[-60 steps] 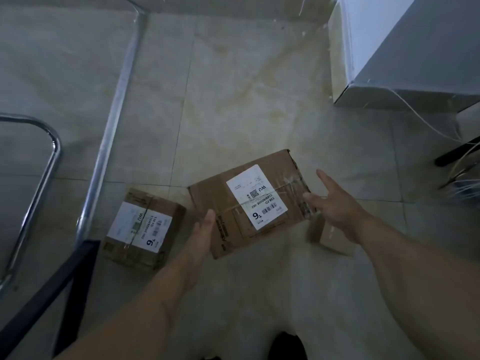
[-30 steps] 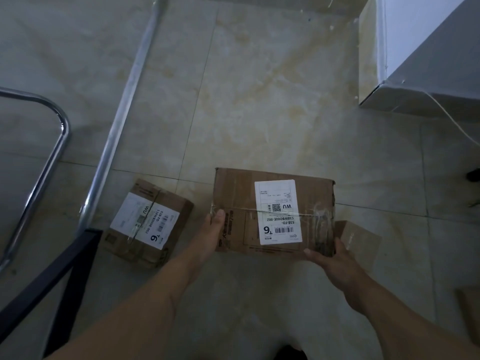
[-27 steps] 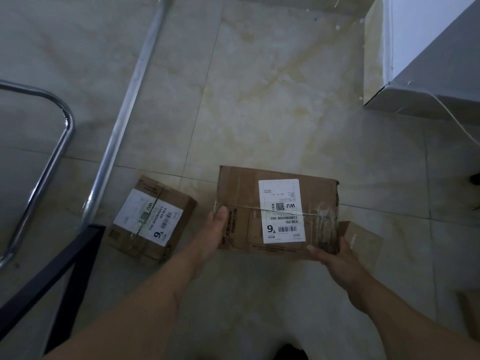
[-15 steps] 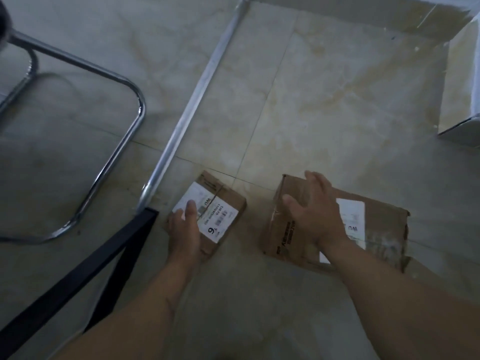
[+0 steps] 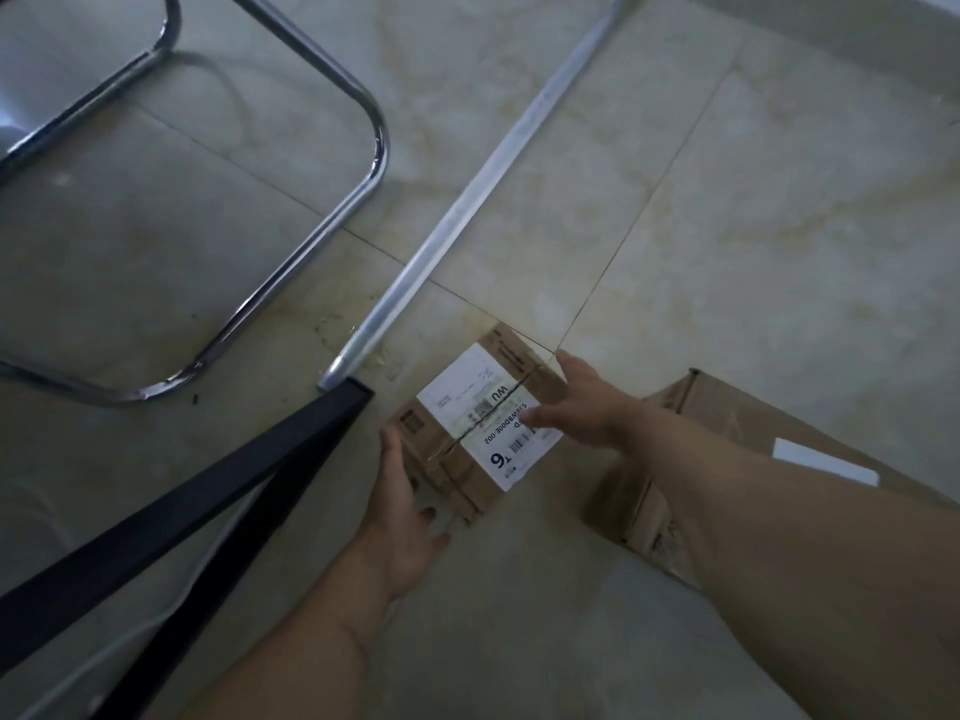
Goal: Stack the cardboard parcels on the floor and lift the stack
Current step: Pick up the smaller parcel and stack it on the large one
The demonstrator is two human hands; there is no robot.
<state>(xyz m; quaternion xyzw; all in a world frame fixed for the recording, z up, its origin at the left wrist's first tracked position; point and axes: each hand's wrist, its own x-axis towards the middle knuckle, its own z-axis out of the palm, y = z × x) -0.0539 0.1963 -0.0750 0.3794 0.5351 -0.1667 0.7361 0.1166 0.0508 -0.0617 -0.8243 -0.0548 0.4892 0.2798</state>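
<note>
A small cardboard parcel [image 5: 478, 423] with a white "6" label lies on the tiled floor in the middle of the view. My left hand [image 5: 400, 506] is pressed against its near-left corner, thumb along the left side. On the opposite side, my right hand [image 5: 587, 402] holds the right edge with its thumb on the label. The parcel sits clasped between both hands. A larger cardboard parcel [image 5: 737, 413] rests on the floor to the right, partly hidden by my right forearm.
A black slanted furniture leg [image 5: 208, 491] ends just left of the small parcel, meeting a silver metal bar [image 5: 467, 210] that runs up and right. A chrome tube chair frame [image 5: 363, 163] loops over the floor at upper left.
The large parcel has been put down on the floor and released. Both hands moved left onto the small parcel, the right hand coming off the large one. The view swung left.
</note>
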